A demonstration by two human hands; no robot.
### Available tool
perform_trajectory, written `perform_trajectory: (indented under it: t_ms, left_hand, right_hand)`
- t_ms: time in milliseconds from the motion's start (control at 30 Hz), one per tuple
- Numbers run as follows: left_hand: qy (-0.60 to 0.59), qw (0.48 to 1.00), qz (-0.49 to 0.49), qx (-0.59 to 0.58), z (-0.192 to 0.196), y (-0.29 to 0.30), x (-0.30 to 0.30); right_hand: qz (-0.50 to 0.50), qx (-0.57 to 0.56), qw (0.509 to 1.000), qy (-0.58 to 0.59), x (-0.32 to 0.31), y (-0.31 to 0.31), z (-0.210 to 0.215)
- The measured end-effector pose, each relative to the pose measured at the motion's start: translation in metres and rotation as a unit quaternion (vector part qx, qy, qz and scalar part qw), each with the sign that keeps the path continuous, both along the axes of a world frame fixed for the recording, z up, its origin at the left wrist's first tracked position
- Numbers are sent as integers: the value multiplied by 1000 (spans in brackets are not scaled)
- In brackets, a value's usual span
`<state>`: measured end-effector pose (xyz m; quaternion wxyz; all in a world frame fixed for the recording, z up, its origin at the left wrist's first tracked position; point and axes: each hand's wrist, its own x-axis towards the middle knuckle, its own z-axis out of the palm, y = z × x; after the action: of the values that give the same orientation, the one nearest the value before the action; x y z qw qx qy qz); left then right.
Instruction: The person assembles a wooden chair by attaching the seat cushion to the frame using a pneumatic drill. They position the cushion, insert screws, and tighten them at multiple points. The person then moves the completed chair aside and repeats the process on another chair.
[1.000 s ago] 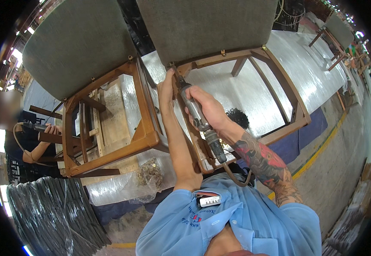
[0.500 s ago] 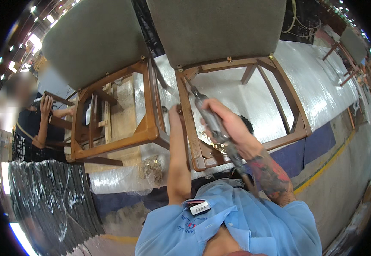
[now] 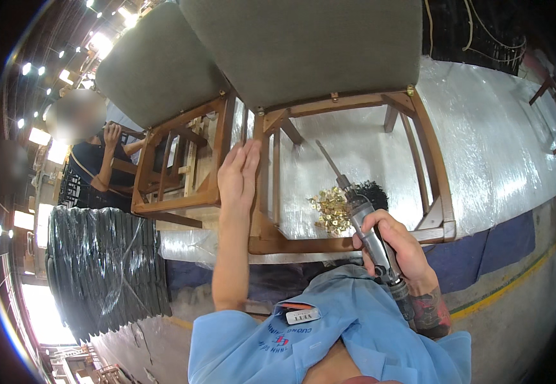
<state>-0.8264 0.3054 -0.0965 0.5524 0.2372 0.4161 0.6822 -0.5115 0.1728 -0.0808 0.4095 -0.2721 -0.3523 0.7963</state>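
Note:
My right hand (image 3: 398, 246) grips a silver power screwdriver (image 3: 372, 237), its long bit tilted up and away over the opening of a wooden chair frame (image 3: 303, 245). The bit tip hangs free of the wood. Fingers stretched, my left hand (image 3: 238, 171) rests along the left rail of that frame. A grey upholstered panel (image 3: 310, 48) rises at the frame's far side, with small brass brackets (image 3: 335, 97) along the joint. Inside the opening lie a heap of brass-coloured fittings (image 3: 329, 210) and a pile of small black pieces (image 3: 372, 193), probably screws.
A second chair frame (image 3: 211, 192) with a grey panel (image 3: 162, 70) stands to the left. Beyond it, a co-worker (image 3: 92, 163) holds a wooden piece. Film-wrapped dark material (image 3: 102, 269) is stacked at left. Clear film (image 3: 476, 153) covers the worktop; more chairs are far right.
The screwdriver has come off the frame's left corner, moving right and toward me. My left hand has shifted slightly along the left rail with its fingers stretched. The view has turned.

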Motion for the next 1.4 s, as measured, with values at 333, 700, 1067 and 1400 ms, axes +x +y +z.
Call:
perform_trajectory:
  t_ms: [333,700,1067,1400]
  left_hand:
    - [-7,959,-281,-26,45,32,145]
    - [22,934,-357,-21,46,31,204]
    - [-44,921,-384,-57,23,35,232]
    - [-80,939,-328,-61,12,44,250]
  right_hand:
    - [39,26,999,-4,87,3,8]
    - [36,8,999,34,138,0,3]
    - [0,29,999,43,158,5,-1]
    - [-50,23,997,46,169,1,-7]
